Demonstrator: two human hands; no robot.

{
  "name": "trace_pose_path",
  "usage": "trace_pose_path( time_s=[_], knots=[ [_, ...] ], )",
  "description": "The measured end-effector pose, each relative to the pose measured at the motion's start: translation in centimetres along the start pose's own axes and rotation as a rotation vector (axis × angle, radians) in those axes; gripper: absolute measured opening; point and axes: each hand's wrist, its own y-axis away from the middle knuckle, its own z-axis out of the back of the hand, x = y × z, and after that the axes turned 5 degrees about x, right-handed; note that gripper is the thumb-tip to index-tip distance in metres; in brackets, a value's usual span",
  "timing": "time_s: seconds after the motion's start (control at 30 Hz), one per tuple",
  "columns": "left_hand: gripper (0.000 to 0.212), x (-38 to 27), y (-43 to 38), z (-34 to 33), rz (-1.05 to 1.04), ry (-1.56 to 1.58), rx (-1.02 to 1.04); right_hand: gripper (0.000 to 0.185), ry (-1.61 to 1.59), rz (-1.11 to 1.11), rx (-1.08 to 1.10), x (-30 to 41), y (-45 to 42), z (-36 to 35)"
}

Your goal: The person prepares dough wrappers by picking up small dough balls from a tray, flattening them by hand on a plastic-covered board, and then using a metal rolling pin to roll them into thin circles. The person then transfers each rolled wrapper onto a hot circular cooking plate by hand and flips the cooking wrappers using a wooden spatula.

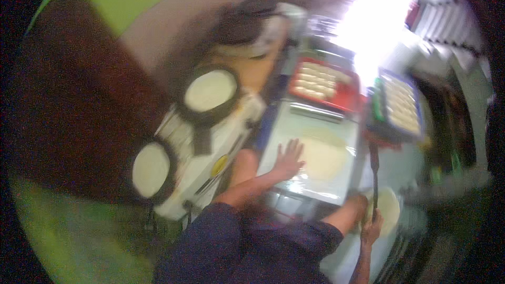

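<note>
My left hand lies palm down with its fingers apart at the left edge of a thin, flat round of dough. That dough is spread on a shiny pale board between my knees. To the right, my right hand grips the handle of a long dark spatula, whose wider end points away from me. Just beyond that hand is another pale flat round, partly hidden by the hand and the tool. The picture is blurred by motion.
On the left, a stove carries a dark pan and a second pan, each with a pale flatbread. A red tray of dough balls stands beyond the board. A blue-rimmed tray holds more dough balls at right.
</note>
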Motion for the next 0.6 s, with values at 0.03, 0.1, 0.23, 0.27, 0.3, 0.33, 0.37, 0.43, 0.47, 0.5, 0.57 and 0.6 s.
trace_pose_path(
  time_s=[0.03,0.1,0.23,0.27,0.3,0.33,0.37,0.43,0.47,0.5,0.57,0.6],
  knots=[
    [0.072,-1.3,0.6,1.0,0.016,0.077,-0.016,0.039,0.074,0.336,-0.03,3.1,-1.3,-0.8],
    [0.073,-3.4,3.0,2.9,-0.017,0.083,-0.101,0.035,0.187,0.511,0.246,18.3,-1.7,-1.4],
    [0.071,2.1,10.0,4.1,-0.058,0.499,-0.476,0.041,-0.014,1.134,0.595,38.0,2.2,-4.4],
    [0.07,3.0,12.0,4.9,-0.11,0.247,-0.543,0.043,0.138,1.156,0.699,41.0,3.2,-3.4],
    [0.07,3.7,13.9,6.2,-0.145,-0.011,-0.642,0.043,0.162,1.168,0.694,42.6,3.4,-2.0],
    [0.065,4.9,17.2,5.2,0.073,0.169,-0.529,0.044,0.254,1.217,0.809,44.2,4.6,-1.2],
    [0.061,5.9,19.5,4.4,0.253,0.367,-0.419,0.045,0.368,1.239,0.899,45.6,5.5,-0.8],
    [0.05,6.3,23.5,4.7,0.437,0.566,-0.402,0.044,0.408,1.137,0.829,45.3,3.7,-2.4],
    [0.043,5.8,25.1,6.1,0.436,0.565,-0.502,0.043,0.433,1.043,0.798,45.9,2.2,-3.5],
    [0.043,6.1,27.0,5.8,0.457,0.565,-0.51,0.043,0.439,1.188,0.767,47.6,1.2,-4.9],
    [0.045,6.2,28.8,4.6,0.511,0.651,-0.459,0.041,0.397,1.374,0.734,51.5,-0.3,-9.6],
    [0.045,6.7,28.8,5.1,0.516,0.643,-0.465,0.04,0.341,1.423,0.741,53.3,-0.5,-13.6]
  ],
)
